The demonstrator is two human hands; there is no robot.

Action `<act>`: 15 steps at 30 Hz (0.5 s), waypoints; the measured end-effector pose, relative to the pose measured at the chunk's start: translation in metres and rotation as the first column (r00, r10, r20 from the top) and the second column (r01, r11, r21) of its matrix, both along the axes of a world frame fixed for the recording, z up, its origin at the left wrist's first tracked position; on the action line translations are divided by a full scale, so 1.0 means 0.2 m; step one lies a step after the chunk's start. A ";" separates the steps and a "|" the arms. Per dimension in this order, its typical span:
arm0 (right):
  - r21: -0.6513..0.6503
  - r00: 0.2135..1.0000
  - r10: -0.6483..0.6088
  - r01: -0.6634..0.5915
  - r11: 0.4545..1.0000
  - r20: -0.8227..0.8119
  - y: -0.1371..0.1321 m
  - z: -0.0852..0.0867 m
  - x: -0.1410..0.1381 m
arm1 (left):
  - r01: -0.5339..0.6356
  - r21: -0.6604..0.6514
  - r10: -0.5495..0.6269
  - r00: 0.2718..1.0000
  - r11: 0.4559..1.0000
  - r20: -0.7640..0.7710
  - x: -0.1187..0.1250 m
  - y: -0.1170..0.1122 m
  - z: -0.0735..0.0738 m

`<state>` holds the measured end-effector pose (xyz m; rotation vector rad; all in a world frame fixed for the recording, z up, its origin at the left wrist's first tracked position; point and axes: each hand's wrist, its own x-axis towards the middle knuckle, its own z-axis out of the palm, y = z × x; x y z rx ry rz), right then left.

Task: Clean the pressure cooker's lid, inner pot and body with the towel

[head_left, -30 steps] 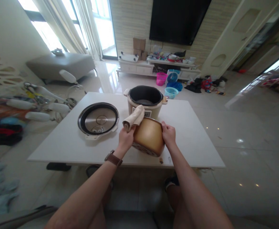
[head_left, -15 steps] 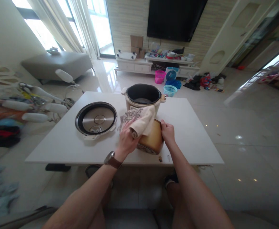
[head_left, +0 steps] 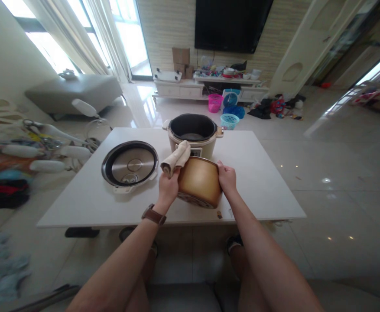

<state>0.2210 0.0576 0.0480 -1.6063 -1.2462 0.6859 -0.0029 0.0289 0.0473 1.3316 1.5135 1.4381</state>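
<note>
A gold-brown inner pot (head_left: 200,182) is held tilted over the front of the white table (head_left: 89,203), its base turned toward me. My right hand (head_left: 227,177) grips its rim on the right side. At the pot's left side, my left hand (head_left: 168,188) is closed on a folded beige cloth (head_left: 177,159) that lies against the rim. Just behind the pot stands the rice cooker body (head_left: 192,141), uncovered, with a dark inside. To the left a round cooker lid (head_left: 130,167) lies with its metal inner face up.
A tiny brown object (head_left: 219,214) lies near the table's front edge. Beyond the table are a pink basket (head_left: 215,103), a light blue basket (head_left: 229,121) and a TV cabinet (head_left: 177,89). White padded arms of a stand (head_left: 60,151) are left of the table.
My left hand and the cloth have moved left, off the pot's outer wall to its left rim, uncovering the gold side. My right hand keeps its grip on the right rim.
</note>
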 end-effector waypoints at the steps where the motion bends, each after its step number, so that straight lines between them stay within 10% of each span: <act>1: 0.006 1.000 0.001 -0.001 1.000 -0.003 0.00 0.00 0.00 | -0.031 -0.035 0.033 0.998 0.999 0.050 -0.02 0.02 -0.02; 7: 0.026 1.000 0.012 -0.012 1.000 0.005 0.00 0.00 0.00 | -0.144 -0.296 0.207 0.958 0.944 0.196 -0.10 0.12 -0.14; 15: 0.146 0.996 0.012 -0.024 0.989 0.086 -0.06 0.16 -0.02 | -0.050 -0.108 0.061 0.992 0.993 0.110 0.02 0.04 -0.07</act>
